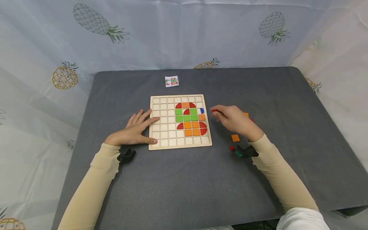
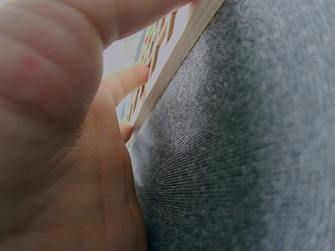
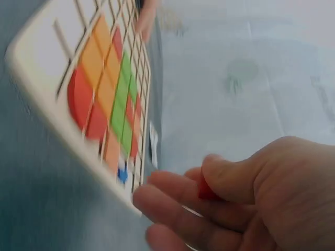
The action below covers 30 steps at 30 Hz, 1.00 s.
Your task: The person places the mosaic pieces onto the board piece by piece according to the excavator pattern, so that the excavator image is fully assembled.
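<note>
A light wooden grid board (image 1: 164, 134) lies on the grey table, with red, orange, green and blue tiles set in its right half. My left hand (image 1: 134, 130) rests on the board's left side, fingers spread and straight, thumb near the lower left corner. In the left wrist view its fingers reach over the board's edge (image 2: 180, 55). Just right of the board, my right hand (image 1: 233, 118) pinches a small red tile (image 3: 207, 189) between thumb and fingers. The tile's full outline is hidden by the thumb. A blue quarter-round tile (image 1: 202, 111) sits near the board's right edge.
A small printed pattern card (image 1: 172, 81) lies behind the board. Beside the right forearm is an orange square tile (image 1: 235, 138), with a red piece (image 1: 232, 148) near the wrist strap. Another orange tile (image 1: 246, 114) and a red one are partly hidden behind the right hand.
</note>
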Available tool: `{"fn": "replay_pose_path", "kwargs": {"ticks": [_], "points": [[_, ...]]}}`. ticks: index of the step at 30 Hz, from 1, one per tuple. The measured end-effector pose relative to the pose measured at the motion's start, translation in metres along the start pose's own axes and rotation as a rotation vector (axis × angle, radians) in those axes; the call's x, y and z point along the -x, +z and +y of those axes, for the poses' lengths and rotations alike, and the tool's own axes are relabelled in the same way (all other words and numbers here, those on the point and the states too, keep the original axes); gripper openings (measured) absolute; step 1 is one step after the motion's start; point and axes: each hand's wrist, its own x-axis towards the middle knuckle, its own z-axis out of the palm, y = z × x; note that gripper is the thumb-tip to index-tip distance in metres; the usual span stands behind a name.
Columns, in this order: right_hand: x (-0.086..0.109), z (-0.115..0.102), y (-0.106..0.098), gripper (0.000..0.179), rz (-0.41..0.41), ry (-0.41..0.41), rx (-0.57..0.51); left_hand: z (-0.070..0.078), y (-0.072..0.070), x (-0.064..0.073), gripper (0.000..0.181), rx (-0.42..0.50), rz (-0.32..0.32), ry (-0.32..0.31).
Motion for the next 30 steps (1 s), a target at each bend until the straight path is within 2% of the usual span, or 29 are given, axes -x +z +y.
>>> {"fn": "replay_pose_path", "kwargs": {"ticks": [5,8,12,21,24,30], "points": [[-0.012,-0.026,0.017,0.021,0.011,-0.036,-0.045,0.001,-0.001,0.0,0.099,0.004,0.0,0.001],[-0.018,-0.04,0.029,0.015,0.028,-0.105,0.018,0.002,-0.001,0.0,0.099,0.01,-0.002,0.007],[-0.026,-0.051,0.045,0.014,-0.004,-0.184,0.085,0.002,-0.001,0.001,0.099,0.013,-0.005,0.004],[-0.033,-0.063,0.074,0.007,-0.051,-0.233,0.109,0.0,-0.001,0.0,0.098,0.002,-0.006,0.006],[-0.032,-0.063,0.079,0.005,-0.043,-0.26,0.125,0.0,-0.001,0.0,0.097,0.002,-0.008,0.012],[-0.032,-0.06,0.084,0.013,-0.051,-0.272,0.156,-0.001,0.0,-0.001,0.096,0.015,0.002,0.03]]}}
